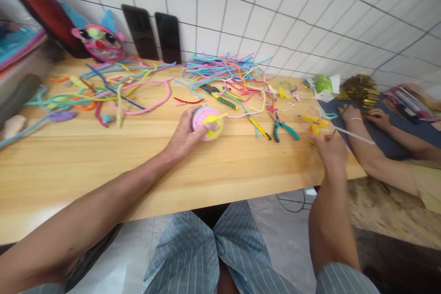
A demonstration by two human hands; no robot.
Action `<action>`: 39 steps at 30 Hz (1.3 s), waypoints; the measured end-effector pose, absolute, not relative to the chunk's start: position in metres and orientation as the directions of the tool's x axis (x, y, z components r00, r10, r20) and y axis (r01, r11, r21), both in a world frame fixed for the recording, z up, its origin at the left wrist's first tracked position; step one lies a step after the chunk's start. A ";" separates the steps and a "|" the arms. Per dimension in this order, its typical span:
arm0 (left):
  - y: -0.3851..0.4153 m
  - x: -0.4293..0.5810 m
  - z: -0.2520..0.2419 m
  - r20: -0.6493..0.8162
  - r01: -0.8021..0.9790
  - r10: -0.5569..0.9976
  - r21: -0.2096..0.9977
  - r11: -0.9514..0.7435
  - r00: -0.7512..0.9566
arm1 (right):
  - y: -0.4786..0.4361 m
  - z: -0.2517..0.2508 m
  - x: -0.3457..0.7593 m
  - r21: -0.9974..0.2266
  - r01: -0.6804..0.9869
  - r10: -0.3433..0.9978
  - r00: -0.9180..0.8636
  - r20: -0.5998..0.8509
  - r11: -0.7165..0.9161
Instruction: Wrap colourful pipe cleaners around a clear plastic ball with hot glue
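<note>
My left hand point(188, 135) lies on the wooden table point(103, 165), fingers closed around a round coil of pink and yellow pipe cleaners point(208, 121). My right hand point(330, 149) is out at the table's right edge, blurred, right beside a yellow glue gun point(314, 124). Its fingers seem curled near the gun's handle, but I cannot make out a grip. A thin white stick point(354, 135) runs rightward from that hand.
Loose pipe cleaners point(220, 71) in many colours cover the table's back. Teal-handled pliers point(284, 127) and a yellow-handled tool point(260, 127) lie between my hands. A pink round craft face point(99, 42) leans on the tiled wall. Another person's arms point(375, 147) work at the right.
</note>
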State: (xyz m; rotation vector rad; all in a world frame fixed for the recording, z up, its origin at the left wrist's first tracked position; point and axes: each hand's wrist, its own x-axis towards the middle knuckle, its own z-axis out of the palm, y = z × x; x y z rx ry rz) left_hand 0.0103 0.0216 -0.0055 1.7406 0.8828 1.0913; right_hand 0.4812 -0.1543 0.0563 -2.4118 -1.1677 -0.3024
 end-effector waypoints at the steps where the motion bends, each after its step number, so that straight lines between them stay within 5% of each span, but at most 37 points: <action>1: 0.022 0.011 -0.006 0.301 0.103 0.878 0.927 -0.361 0.373 | -0.158 0.059 0.467 -0.299 0.779 0.667 0.626 0.404 -0.551; 3: 0.023 0.012 -0.008 0.308 0.091 0.870 0.925 -0.368 0.384 | -0.156 0.065 0.426 -0.324 0.854 0.674 0.521 0.524 -0.408; 6: 0.022 0.013 -0.008 0.323 0.075 0.866 0.923 -0.377 0.381 | -0.129 0.075 0.345 -0.301 0.948 0.765 0.118 0.632 0.102; 11: 0.020 0.012 -0.003 0.306 0.071 0.869 0.930 -0.360 0.389 | -0.062 0.072 0.250 -0.109 0.808 0.678 -0.403 0.615 0.579; 25: 0.017 0.012 -0.001 0.283 0.047 0.877 0.945 -0.325 0.389 | -0.046 0.033 0.240 -0.005 0.787 0.532 -0.413 0.739 0.617; 39: 0.019 0.008 -0.001 0.294 0.033 0.858 0.940 -0.339 0.421 | -0.051 0.034 0.238 -0.046 0.795 0.558 -0.382 0.737 0.605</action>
